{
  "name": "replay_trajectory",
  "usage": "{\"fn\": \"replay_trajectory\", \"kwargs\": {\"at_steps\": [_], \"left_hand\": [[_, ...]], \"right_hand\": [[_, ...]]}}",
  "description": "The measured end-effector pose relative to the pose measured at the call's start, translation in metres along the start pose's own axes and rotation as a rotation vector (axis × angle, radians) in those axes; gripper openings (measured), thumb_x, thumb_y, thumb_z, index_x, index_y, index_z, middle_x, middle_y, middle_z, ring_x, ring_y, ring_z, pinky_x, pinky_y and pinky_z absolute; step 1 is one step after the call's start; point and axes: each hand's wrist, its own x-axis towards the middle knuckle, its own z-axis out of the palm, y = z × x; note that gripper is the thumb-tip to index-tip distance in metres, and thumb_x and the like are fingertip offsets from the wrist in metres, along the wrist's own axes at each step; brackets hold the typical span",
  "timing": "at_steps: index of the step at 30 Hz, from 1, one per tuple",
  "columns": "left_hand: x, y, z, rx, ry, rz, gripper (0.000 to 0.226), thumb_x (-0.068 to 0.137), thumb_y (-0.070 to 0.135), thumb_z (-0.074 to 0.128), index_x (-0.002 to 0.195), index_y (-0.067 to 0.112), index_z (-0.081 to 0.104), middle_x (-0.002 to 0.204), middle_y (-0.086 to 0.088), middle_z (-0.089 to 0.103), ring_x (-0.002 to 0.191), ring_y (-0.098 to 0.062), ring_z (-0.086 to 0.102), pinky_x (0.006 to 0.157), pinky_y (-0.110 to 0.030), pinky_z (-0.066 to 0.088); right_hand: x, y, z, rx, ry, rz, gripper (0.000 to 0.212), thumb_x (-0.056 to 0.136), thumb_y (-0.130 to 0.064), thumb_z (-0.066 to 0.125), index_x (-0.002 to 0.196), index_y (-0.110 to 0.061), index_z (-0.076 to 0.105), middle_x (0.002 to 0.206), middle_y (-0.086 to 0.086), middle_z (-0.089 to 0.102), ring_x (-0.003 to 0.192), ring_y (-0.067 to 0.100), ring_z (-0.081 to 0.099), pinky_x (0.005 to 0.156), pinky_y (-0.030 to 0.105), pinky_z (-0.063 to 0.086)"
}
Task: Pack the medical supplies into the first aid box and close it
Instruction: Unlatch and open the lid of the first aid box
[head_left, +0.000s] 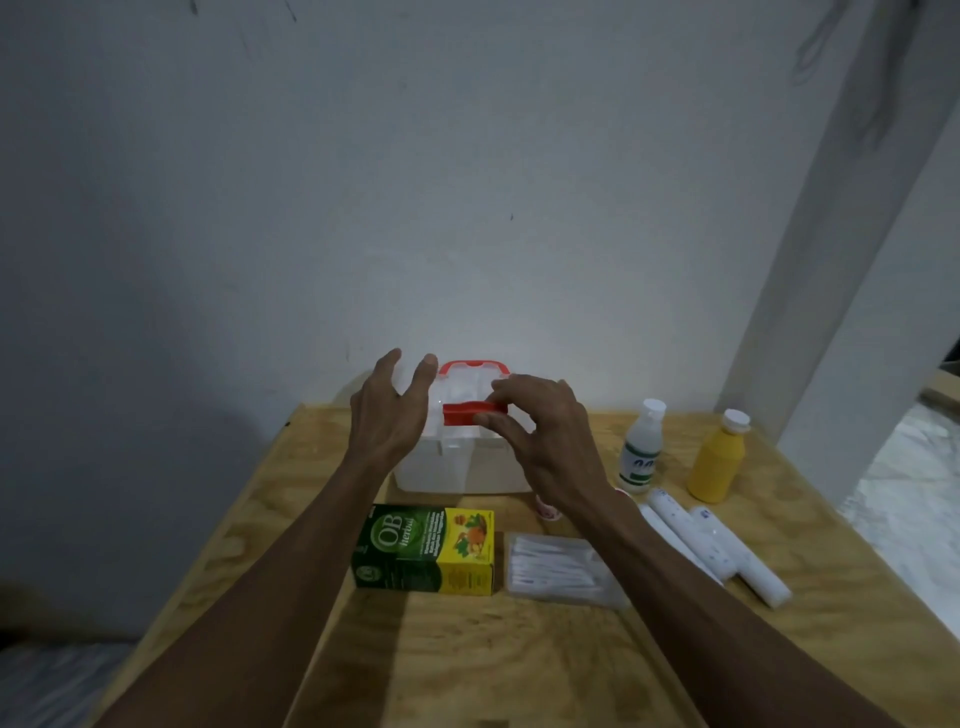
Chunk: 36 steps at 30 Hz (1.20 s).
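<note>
While the box, smooth white plastic with a red handle, stands at the far edge of the plywood tabletop, the right hand pinches its red latch, grip clamped on it. The left hand hovers at the box's left, fingers apart. Nearer than the box lie a green-yellow carton and clear swab pack; right of it stand two bottles, with white tubes nearby.

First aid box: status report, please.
Right hand pinching red latch on first aid box, left hand open beside lid. Box shut, supplies unpacked. Nothing in the way.
</note>
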Motion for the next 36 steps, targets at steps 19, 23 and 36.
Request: {"fn": "replay_trajectory", "kwargs": {"at_steps": [19, 23, 36], "left_hand": [[0.003, -0.010, 0.006, 0.082, -0.092, 0.049, 0.079, 0.082, 0.047, 0.070, 0.145, 0.013, 0.038, 0.149, -0.004, 0.044, 0.134, -0.026, 0.043, 0.107, -0.034, 0.035], [0.008, -0.011, 0.006, 0.141, -0.113, 0.069, 0.074, 0.082, 0.037, 0.073, 0.143, 0.011, 0.040, 0.149, -0.006, 0.043, 0.134, -0.024, 0.042, 0.101, -0.028, 0.034], [0.018, -0.025, 0.011, 0.173, -0.153, 0.027, 0.086, 0.083, 0.048, 0.067, 0.152, 0.016, 0.027, 0.161, -0.001, 0.021, 0.146, -0.023, 0.023, 0.116, -0.040, 0.024]], "right_hand": [[0.154, 0.009, 0.003, -0.046, 0.168, 0.142, 0.035, 0.095, -0.040, 0.059, 0.117, -0.013, 0.061, 0.103, 0.009, 0.073, 0.087, 0.025, 0.070, 0.078, 0.044, 0.059], [0.175, 0.020, 0.014, -0.123, 0.187, 0.175, 0.037, 0.095, -0.043, 0.057, 0.120, -0.016, 0.059, 0.102, 0.007, 0.073, 0.088, 0.026, 0.069, 0.082, 0.046, 0.056], [0.171, 0.051, 0.032, -0.363, 0.211, 0.079, 0.041, 0.099, -0.044, 0.046, 0.131, -0.022, 0.059, 0.119, 0.011, 0.059, 0.103, 0.030, 0.056, 0.087, 0.044, 0.046]]}}
